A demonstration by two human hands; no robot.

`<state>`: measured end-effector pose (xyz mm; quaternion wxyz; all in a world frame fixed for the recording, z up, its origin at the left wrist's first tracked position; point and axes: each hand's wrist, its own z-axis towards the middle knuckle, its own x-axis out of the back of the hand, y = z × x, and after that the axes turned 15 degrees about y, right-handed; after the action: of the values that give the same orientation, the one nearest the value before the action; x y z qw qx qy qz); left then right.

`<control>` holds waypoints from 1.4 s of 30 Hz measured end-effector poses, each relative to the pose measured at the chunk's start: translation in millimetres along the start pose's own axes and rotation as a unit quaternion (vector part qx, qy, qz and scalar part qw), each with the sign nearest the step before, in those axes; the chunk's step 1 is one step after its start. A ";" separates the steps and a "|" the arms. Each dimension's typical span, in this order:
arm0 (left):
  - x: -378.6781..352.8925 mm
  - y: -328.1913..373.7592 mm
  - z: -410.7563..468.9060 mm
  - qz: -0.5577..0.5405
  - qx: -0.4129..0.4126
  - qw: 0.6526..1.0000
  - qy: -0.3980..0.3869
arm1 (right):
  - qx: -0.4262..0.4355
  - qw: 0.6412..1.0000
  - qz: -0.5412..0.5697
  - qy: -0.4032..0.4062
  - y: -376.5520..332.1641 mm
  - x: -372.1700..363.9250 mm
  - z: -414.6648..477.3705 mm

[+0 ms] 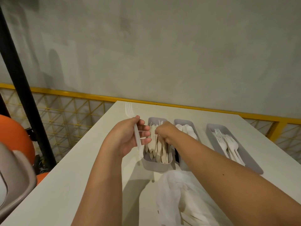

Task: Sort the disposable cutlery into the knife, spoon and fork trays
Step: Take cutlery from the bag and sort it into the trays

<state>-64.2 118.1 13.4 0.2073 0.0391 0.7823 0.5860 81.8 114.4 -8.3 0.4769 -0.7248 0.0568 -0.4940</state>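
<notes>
Our left hand (128, 136) is closed around a white fork (134, 129), thumb and fingers pinching the handle so the tines point up and away, just left of the knife tray (157, 165). Our right hand (164, 132) reaches across into the knife tray, fingers curled down among the knives (154, 144); we cannot tell whether they are pinching one of them. The right forearm crosses over the near end of the spoon tray (183, 122), which sits just right of the knife tray and shows white spoons (187, 129) at its far end. Further right of the knife tray, well apart from it, stands the fork tray (254, 165) with several forks lying lengthwise, tines away from us. All three trays are grey and rest on the white table (81, 176). Nearer to us than the knife tray lies a crumpled clear bag (179, 198) with more white cutlery showing through it. Beyond the table's far edge, behind the knife tray, runs a yellow rail (187, 108) with mesh below.
</notes>
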 end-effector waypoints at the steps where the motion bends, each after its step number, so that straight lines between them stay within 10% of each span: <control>1: 0.0 -0.1 -0.2 0.000 -0.001 1.000 -0.002 | 0.023 0.999 -0.028 0.000 -1.6 2.7 -3.3; 29: -70.3 -26.1 -28.2 0.063 -0.101 0.989 -0.086 | 0.210 0.958 0.182 -0.073 44.3 92.6 -73.7; 42: -74.9 -32.3 -30.5 0.172 -0.081 0.976 -0.105 | 0.083 0.943 -0.178 0.267 153.2 161.6 3.3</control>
<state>-1.4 57.8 11.0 0.1870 0.2170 0.6881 0.6667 225.6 -55.5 -16.0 0.4066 -0.5224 0.0107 -0.7495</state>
